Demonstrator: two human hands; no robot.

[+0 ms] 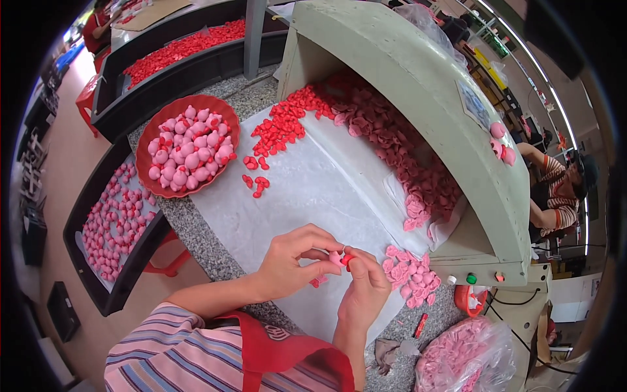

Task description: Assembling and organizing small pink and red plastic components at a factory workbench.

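Note:
Over the white sheet my two hands meet in front of me. My left hand pinches a small pink rounded piece between thumb and fingers. Close against it, my right hand grips a small glossy red piece with its fingertips. The two pieces appear to touch, though fingers partly cover them. A bit of pink shows on the sheet below my left hand. Loose red lobed pieces lie farther off, near a larger red heap.
A red bowl of pink pieces with red parts sits left. Black trays hold more pieces. The pale green machine housing arches over pink pieces. Pink pieces, a red pen and a plastic bag lie right. Another person is far right.

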